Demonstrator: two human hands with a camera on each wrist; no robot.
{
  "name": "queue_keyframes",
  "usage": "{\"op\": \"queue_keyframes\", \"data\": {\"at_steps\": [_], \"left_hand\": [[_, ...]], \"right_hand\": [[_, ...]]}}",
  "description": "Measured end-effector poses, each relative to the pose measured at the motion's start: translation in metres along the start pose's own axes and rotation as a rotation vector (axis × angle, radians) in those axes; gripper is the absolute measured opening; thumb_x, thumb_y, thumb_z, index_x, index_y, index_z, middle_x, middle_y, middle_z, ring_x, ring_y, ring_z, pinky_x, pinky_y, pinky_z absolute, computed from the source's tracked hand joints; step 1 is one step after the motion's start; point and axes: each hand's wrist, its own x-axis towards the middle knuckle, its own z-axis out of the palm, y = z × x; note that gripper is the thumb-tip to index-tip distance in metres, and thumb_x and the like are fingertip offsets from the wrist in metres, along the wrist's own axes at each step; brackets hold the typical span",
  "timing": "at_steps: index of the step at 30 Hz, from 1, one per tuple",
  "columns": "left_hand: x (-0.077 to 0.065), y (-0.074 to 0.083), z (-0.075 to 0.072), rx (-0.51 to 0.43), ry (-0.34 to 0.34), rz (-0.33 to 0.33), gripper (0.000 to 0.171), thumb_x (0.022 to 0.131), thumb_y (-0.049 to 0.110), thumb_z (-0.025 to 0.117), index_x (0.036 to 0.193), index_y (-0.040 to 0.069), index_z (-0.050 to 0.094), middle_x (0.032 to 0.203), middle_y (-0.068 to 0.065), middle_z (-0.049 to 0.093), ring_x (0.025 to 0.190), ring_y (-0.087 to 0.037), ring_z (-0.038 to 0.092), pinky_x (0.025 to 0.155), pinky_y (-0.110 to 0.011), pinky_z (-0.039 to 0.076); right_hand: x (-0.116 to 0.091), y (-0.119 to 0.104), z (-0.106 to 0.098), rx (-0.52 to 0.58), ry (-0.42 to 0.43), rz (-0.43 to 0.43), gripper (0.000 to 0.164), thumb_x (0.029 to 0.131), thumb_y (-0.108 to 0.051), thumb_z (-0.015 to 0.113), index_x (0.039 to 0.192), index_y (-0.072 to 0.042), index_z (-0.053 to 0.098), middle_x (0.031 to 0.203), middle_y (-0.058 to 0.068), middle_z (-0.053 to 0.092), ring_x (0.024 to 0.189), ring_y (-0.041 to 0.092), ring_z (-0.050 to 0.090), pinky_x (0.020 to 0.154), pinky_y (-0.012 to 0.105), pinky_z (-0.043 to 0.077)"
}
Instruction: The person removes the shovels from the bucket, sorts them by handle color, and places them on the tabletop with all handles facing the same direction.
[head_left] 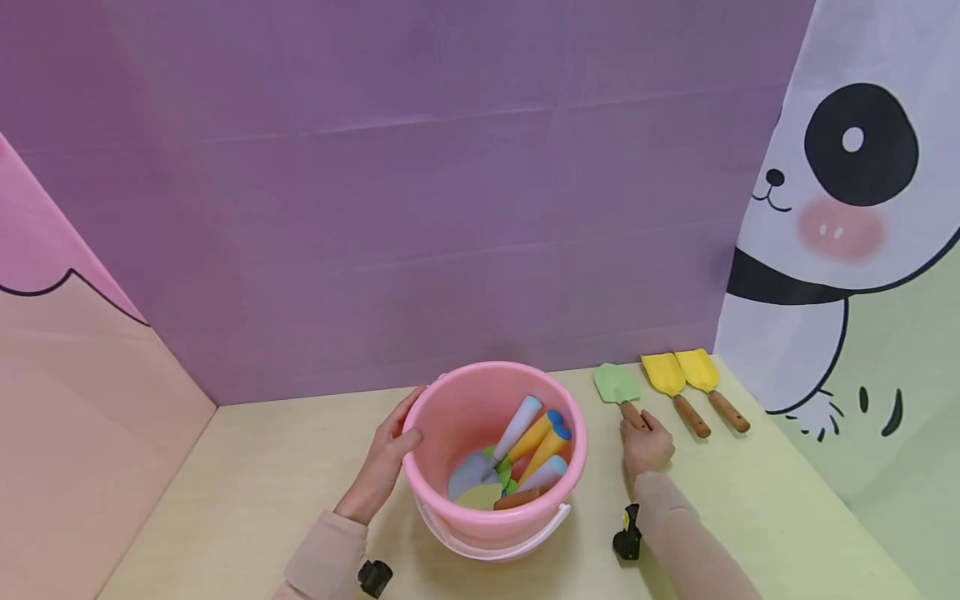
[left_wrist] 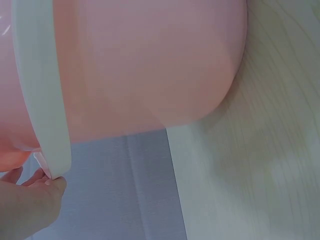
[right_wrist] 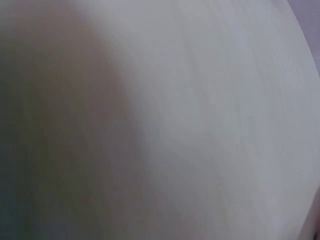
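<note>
A pink bucket (head_left: 491,521) with a white handle (head_left: 517,550) stands on the table. My left hand (head_left: 386,458) grips its rim at the left, thumb over the edge; in the left wrist view that hand (left_wrist: 32,202) is by the white handle's end. Inside lie several toy garden tools, among them an orange handle (head_left: 551,446) with a blue end and a grey-blue blade (head_left: 471,473). Right of the bucket, my right hand (head_left: 647,446) holds the brown handle of a green shovel (head_left: 617,383). The right wrist view shows mostly blurred tabletop.
Two yellow shovels (head_left: 664,372) (head_left: 699,369) with brown handles lie side by side to the right of the green one. A purple wall (head_left: 412,208) closes off the back of the table (head_left: 300,458). The right wall carries a panda picture (head_left: 795,342).
</note>
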Motion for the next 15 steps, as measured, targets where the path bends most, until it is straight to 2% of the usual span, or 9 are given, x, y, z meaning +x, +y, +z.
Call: {"op": "queue_keyframes", "data": {"at_steps": [8,15], "left_hand": [[-0.0002,-0.0016,0.0006,-0.006,-0.004,-0.011,0.06,0.084,0.006,0.04,0.142,0.019,0.032,0.146,0.0,0.031,0.121,-0.013,0.041,0.094,-0.021,0.042],[0.0005,-0.0018,-0.0006,-0.003,-0.015,0.002,0.06,0.085,0.007,0.04,0.142,0.021,0.032,0.147,0.0,0.03,0.119,-0.007,0.043,0.092,-0.019,0.043]], "right_hand": [[-0.0038,0.0022,-0.0059,0.008,0.001,-0.025,0.049,0.082,-0.013,0.063,0.129,-0.001,0.051,0.133,0.021,0.048,0.128,0.034,0.039,0.105,0.044,0.031],[-0.0067,0.0008,-0.0094,0.011,-0.023,-0.02,0.052,0.084,-0.014,0.061,0.133,-0.003,0.047,0.136,0.02,0.045,0.128,0.034,0.038,0.105,0.045,0.032]]}}
